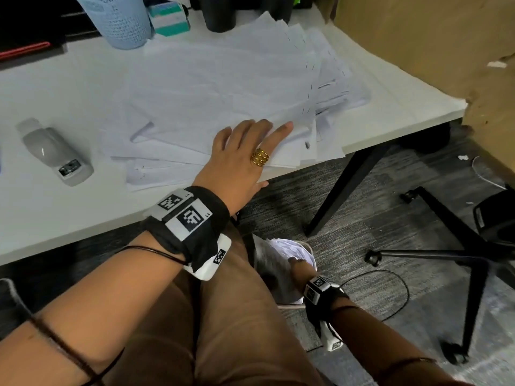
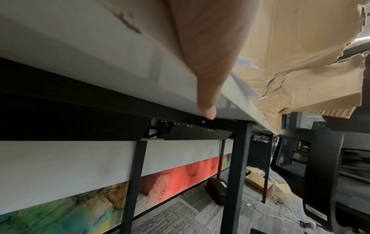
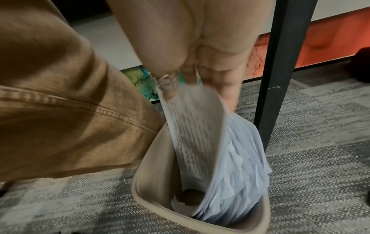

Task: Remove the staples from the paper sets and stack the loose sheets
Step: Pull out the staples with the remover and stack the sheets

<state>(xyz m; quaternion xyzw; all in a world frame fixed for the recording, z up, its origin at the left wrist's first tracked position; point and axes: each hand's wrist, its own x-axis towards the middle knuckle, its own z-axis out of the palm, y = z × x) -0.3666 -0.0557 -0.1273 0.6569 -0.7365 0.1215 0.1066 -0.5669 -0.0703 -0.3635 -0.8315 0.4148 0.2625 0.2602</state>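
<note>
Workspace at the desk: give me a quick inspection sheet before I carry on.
Surface: white desk.
Job's things: paper sets fanned on the desk; printed sheet over the bin; more paper inside.
Clutter: grey stapler, blue cup.
Grippers: left hand flat on the papers; right hand pinches the sheet.
Cables: black wires along both forearms; white cable on the floor.
Surroundings: torn cardboard, chair base, grey carpet.
</note>
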